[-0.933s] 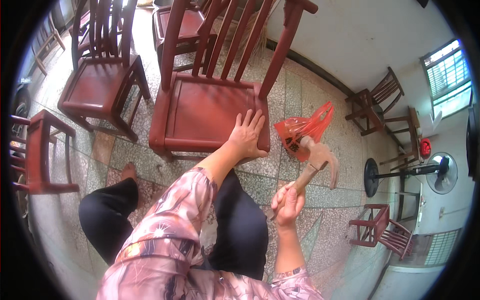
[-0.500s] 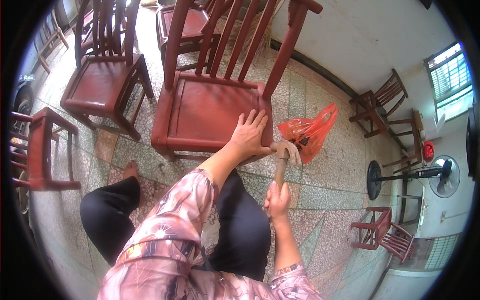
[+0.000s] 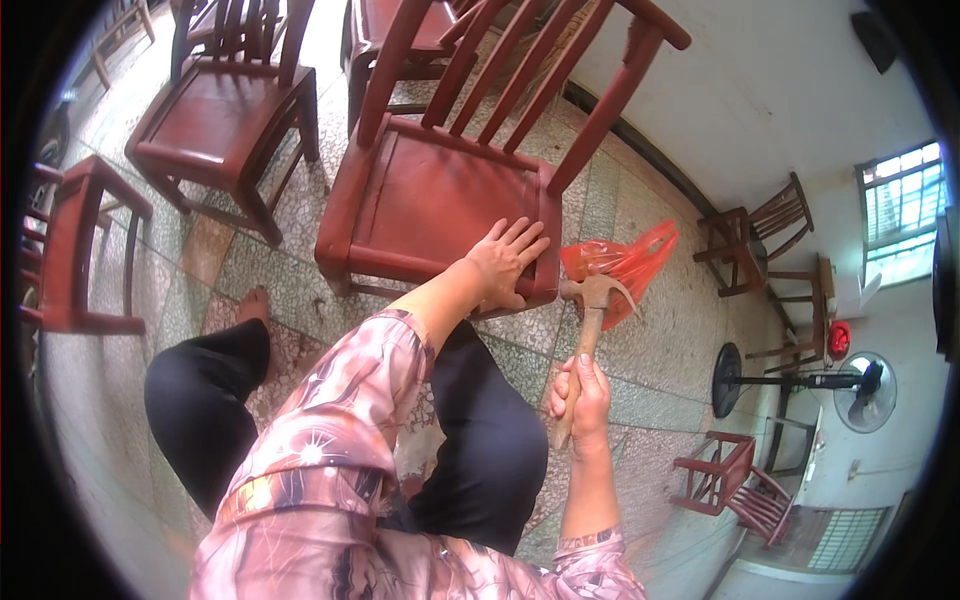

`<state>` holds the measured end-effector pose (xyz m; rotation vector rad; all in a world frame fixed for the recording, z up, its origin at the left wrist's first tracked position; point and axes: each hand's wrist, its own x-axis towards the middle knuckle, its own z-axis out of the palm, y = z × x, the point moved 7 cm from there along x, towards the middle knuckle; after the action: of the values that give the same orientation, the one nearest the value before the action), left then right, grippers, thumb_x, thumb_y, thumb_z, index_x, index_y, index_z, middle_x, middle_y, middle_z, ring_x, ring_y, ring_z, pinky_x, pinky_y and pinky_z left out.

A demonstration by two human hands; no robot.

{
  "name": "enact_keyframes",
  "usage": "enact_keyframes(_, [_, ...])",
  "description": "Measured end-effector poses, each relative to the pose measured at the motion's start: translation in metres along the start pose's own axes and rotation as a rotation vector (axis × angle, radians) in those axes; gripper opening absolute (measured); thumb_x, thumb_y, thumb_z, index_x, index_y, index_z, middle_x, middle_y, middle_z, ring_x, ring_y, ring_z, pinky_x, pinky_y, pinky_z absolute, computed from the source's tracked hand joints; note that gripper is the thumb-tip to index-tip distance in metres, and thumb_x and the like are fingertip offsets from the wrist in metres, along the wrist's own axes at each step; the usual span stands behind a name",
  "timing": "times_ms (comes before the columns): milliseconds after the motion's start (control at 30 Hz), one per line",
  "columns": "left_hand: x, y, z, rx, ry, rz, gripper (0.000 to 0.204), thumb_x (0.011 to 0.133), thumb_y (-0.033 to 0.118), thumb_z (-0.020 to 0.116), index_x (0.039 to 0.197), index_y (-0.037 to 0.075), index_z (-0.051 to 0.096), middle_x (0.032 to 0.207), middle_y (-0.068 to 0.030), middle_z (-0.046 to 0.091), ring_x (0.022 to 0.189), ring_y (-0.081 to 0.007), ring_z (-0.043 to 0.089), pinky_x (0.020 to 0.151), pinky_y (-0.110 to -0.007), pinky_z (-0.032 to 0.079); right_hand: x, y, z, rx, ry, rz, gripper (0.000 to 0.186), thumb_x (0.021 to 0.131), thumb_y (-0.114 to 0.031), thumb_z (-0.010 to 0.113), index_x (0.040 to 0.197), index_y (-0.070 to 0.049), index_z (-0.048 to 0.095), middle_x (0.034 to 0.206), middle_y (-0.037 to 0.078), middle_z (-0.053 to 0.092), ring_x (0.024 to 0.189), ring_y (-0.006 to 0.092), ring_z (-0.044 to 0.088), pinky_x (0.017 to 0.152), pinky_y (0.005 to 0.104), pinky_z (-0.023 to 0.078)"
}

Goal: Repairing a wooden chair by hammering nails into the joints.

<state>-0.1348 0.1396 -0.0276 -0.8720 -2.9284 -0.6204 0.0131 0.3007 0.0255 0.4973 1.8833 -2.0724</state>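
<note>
A dark red wooden chair [image 3: 430,205] with a slatted back stands in front of me. My left hand [image 3: 505,265] lies with fingers spread on the right front corner of its seat. In my right hand [image 3: 583,392] is a claw hammer [image 3: 590,325], gripped by its wooden handle. The hammer's head is at the right side of the seat's front corner, its claw pointing right. Whether the striking face touches the wood I cannot tell.
A red plastic bag [image 3: 640,265] lies on the speckled floor just beyond the hammer. More red chairs stand at left [image 3: 215,125], far left [image 3: 95,250] and right [image 3: 725,470]. A standing fan [image 3: 865,390] is at the right, near a wall with a window [image 3: 905,210].
The hammer has turned, showing its head side-on, and stays by the seat's corner. My right hand has shifted a little right. My left hand stays on the seat while the whole view has shifted.
</note>
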Motion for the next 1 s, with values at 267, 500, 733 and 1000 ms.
enact_keyframes(267, [-0.019,-0.006,-0.007,0.100,0.025,-0.190,0.104,0.067,0.061,0.068,0.145,0.003,0.032,0.152,-0.0171,0.027,0.143,-0.0321,0.019,0.112,-0.059,0.015,-0.006,0.007,-0.012,-0.701,0.041,-0.353,0.026,0.099,-0.030,0.047,0.092,-0.005,0.046,0.059,0.008,0.051,0.043,0.0238,0.052,0.043,0.0354,0.044])
enact_keyframes(500, [-0.019,-0.006,-0.002,0.135,0.036,-0.163,0.105,0.067,0.062,0.066,0.144,-0.001,0.032,0.151,-0.0181,0.029,0.142,-0.0328,0.022,0.110,-0.061,0.017,0.023,-0.003,-0.026,-1.278,0.104,-0.606,0.020,0.091,-0.024,0.058,0.100,-0.007,0.053,0.067,0.020,0.061,0.065,0.0440,0.061,0.053,0.0481,0.047])
enact_keyframes(733, [-0.022,-0.009,-0.005,0.147,0.038,-0.179,0.106,0.068,0.064,0.066,0.143,-0.002,0.033,0.151,-0.0183,0.029,0.142,-0.0330,0.022,0.111,-0.062,0.017,-0.026,-0.009,0.005,-1.311,-0.156,-0.908,0.021,0.086,-0.024,0.062,0.098,-0.009,0.054,0.067,0.019,0.061,0.062,0.0397,0.062,0.053,0.0456,0.050])
enact_keyframes(1000, [-0.015,0.001,-0.009,0.112,0.014,-0.165,0.107,0.067,0.063,0.067,0.144,-0.003,0.031,0.152,-0.0184,0.028,0.144,-0.0321,0.019,0.112,-0.060,0.016,-0.007,-0.006,-0.039,-1.297,-0.005,-0.824,0.024,0.086,-0.026,0.063,0.098,-0.007,0.054,0.068,0.017,0.062,0.059,0.0397,0.062,0.052,0.0467,0.048])
